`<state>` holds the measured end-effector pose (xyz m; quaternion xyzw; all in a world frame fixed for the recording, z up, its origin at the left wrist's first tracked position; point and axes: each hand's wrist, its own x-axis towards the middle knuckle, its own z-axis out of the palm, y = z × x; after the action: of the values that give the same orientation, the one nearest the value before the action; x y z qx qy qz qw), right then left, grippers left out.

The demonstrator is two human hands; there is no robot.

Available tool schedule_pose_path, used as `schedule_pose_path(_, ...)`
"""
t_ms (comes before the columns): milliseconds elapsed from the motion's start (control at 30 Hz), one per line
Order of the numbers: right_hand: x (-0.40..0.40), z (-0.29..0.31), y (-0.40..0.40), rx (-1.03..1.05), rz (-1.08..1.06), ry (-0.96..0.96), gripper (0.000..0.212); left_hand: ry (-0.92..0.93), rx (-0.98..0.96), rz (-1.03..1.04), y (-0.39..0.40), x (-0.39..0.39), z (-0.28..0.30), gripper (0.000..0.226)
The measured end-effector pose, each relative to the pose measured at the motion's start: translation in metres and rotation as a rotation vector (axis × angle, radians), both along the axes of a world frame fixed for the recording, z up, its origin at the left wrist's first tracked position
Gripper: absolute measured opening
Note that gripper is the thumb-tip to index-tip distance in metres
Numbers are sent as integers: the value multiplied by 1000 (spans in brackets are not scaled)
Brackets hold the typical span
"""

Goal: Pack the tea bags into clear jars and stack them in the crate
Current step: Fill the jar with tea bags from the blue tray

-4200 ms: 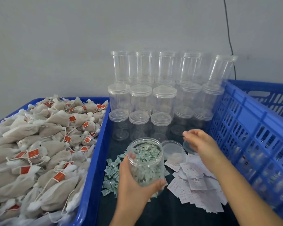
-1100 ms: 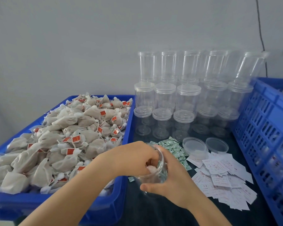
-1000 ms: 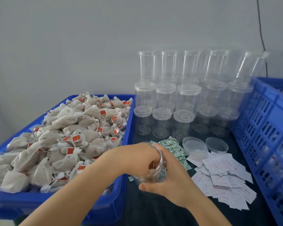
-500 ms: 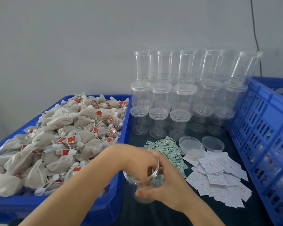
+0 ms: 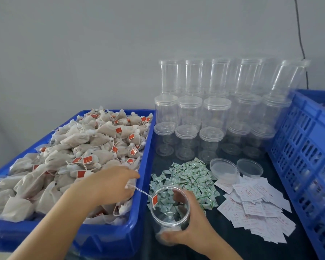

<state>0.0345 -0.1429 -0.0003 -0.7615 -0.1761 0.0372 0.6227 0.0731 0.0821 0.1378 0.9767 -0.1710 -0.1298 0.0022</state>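
A blue bin (image 5: 145, 158) on the left is heaped with beige tea bags (image 5: 86, 147) carrying red tags. My left hand (image 5: 109, 186) lies in the bin's near right corner, fingers curled on a tea bag. That bag's string runs to a red tag (image 5: 155, 199) hanging at the rim of an open clear jar (image 5: 169, 212). My right hand (image 5: 189, 229) grips this jar from the right, upright on the dark table. Something pale lies at the jar's bottom. The blue slotted crate (image 5: 306, 139) stands at the right.
Several lidded empty jars (image 5: 214, 113) are stacked against the wall at the back. A pile of small green sachets (image 5: 189, 177), two loose lids (image 5: 224, 168) and a spread of white paper slips (image 5: 255, 203) lie on the table between the bin and the crate.
My left hand has come out of the jar's mouth and moved left into the tea bag bin. My right hand keeps holding the jar in about the same place.
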Motion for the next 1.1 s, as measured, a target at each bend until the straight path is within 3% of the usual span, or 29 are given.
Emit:
schedule_pose_path(200, 7, -11, -1, 37, 36, 44, 88, -3, 66, 76, 3, -2, 4, 29)
schedule_pose_path(533, 13, -22, -1, 23, 21, 34, 92, -145, 155, 23, -10, 0, 18, 27)
schedule_pose_path(667, 14, -22, -1, 15, 16, 37, 92, -282, 37, 3, -12, -3, 39, 28)
schedule_pose_path(867, 12, -18, -2, 41, 34, 62, 87, -338, -373, -218, -33, -22, 55, 16)
schedule_pose_path(1100, 12, -14, -2, 78, 59, 62, 82, -342, -404, -290, -61, -26, 25, 24)
